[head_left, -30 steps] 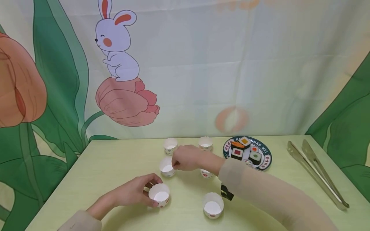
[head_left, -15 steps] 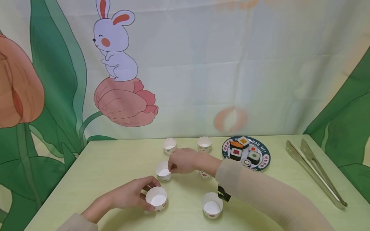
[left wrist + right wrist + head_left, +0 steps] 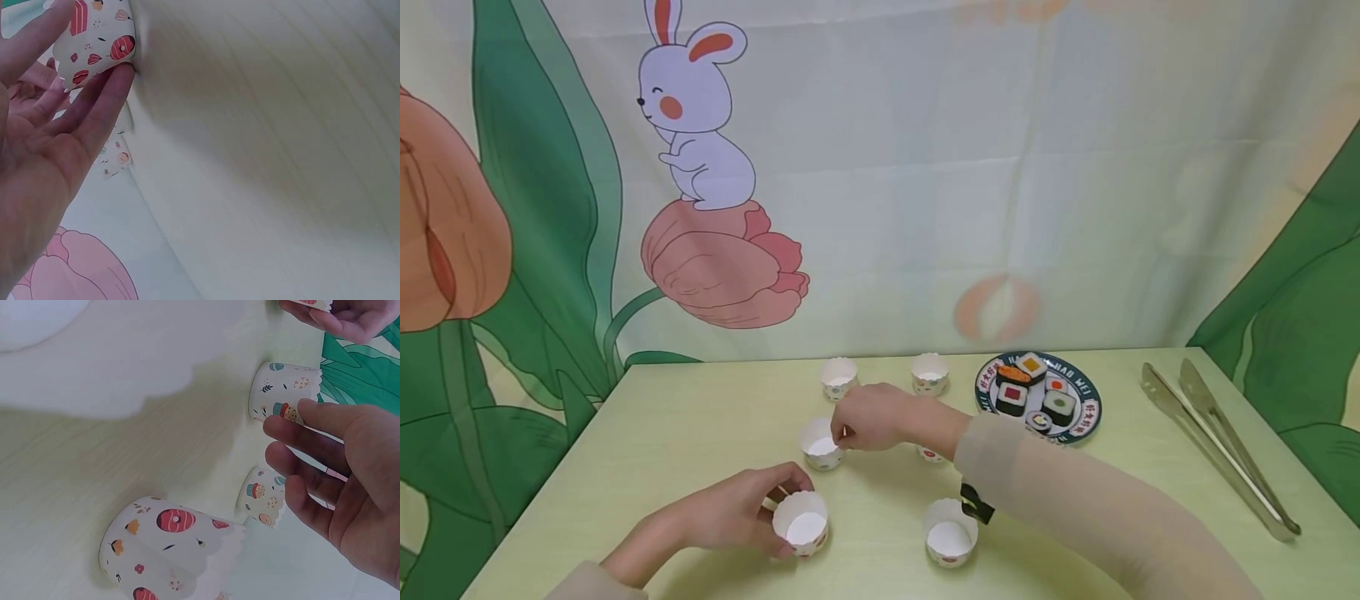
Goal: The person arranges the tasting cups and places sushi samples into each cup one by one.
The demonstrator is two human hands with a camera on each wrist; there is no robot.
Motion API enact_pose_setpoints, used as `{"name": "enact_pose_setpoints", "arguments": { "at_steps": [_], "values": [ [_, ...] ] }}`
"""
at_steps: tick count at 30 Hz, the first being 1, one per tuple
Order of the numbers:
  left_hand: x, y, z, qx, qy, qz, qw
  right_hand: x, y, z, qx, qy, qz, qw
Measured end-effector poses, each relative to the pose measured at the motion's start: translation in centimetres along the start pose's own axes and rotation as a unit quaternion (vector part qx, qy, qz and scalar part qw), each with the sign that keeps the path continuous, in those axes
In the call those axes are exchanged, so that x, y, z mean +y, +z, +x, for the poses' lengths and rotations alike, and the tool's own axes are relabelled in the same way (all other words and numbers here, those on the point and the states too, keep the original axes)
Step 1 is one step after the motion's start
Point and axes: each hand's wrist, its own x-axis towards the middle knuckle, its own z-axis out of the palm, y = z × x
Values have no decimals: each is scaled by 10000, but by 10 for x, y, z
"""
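Observation:
My left hand (image 3: 737,512) holds a white paper baking cup (image 3: 805,527) at near left, thumb and fingers about its side. The left wrist view shows red printed patterns on that cup's wall (image 3: 103,37). My right hand (image 3: 872,417) reaches across to a second baking cup (image 3: 818,442) behind it. Thumb and index finger pinch that cup at its rim side, where the right wrist view shows a cupcake print on the wall (image 3: 275,390). Both cups stand upright with nothing visible inside. Another baking cup (image 3: 931,455) is mostly hidden beneath the right forearm.
Two baking cups, one left (image 3: 838,379) and one right (image 3: 930,375), stand at the back. A further cup (image 3: 950,533) is at near right. A round plate (image 3: 1092,421) with several sushi pieces (image 3: 1060,407) sits back right, and metal tongs (image 3: 1232,458) lie at the far right.
Both hands have shifted slightly left and nearer, and the two cups at them have moved the same way. The other cups, plate and tongs have stayed in place.

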Motion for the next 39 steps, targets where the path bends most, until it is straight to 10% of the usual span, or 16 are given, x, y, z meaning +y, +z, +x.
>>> {"name": "enact_pose_setpoints", "arguments": {
  "at_steps": [39],
  "values": [
    [12,-14,-3,167,-74,545,9983,32,-10,-55,662,5,884,9939]
  ]
}}
